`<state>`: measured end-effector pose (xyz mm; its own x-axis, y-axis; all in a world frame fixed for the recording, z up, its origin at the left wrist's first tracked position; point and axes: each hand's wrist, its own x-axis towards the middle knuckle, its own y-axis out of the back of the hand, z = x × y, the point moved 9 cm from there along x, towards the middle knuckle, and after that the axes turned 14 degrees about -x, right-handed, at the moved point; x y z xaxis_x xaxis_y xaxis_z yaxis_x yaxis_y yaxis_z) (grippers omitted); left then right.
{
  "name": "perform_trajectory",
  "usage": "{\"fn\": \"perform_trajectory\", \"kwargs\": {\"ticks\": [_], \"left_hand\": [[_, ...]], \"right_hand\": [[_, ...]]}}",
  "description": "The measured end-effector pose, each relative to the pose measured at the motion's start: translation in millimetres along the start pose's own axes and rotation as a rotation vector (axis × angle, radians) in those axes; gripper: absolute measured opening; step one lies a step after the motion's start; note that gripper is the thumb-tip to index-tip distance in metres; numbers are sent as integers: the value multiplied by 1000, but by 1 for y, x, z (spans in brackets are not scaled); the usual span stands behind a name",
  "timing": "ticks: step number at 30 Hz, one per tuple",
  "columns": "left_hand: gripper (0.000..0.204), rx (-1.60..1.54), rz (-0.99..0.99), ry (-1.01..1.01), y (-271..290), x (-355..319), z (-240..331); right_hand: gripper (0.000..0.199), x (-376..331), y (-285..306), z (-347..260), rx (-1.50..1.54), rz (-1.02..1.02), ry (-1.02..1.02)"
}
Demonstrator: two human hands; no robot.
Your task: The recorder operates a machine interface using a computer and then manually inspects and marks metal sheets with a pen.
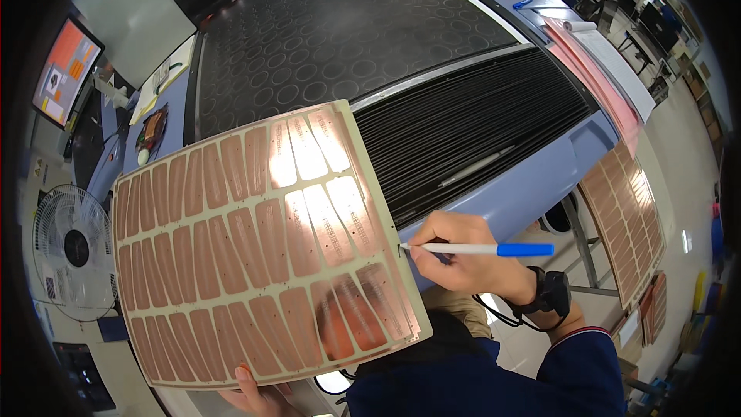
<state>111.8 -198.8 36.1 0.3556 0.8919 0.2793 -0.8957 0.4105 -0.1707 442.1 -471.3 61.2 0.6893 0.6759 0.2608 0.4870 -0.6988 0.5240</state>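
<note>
A large copper-clad circuit panel [239,251] with rows of elongated copper shapes on a pale base is tilted in front of me. My left hand [261,400] grips its lower edge, the thumb on the front face and the other fingers mostly hidden behind it. In my right hand [480,272] is a white pen [477,249] with a blue cap on its back end. The pen's tip is at the panel's right border; whether it touches cannot be made out. A black watch-like band sits on my right wrist.
Behind the panel lie a ribbed black grille [463,131] with a silver pen-like stick [478,167] on it, and a black circle-patterned mat [309,46]. A fan [76,251] and monitor [66,69] stand left. Pink sheets [594,69] and another copper panel [625,220] are right; a person works far off.
</note>
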Motion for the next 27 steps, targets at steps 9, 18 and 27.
{"fn": "perform_trajectory", "kwargs": {"ticks": [9,18,27], "left_hand": [[62,-588,242,106,30,-14,5],[23,-772,458,-219,267,-109,34],[33,-540,1320,-52,408,-300,-180]], "right_hand": [[12,-2,8,47,608,227,-134],[21,-28,31,83,409,392,13],[18,-29,33,119,494,302,-74]]}}
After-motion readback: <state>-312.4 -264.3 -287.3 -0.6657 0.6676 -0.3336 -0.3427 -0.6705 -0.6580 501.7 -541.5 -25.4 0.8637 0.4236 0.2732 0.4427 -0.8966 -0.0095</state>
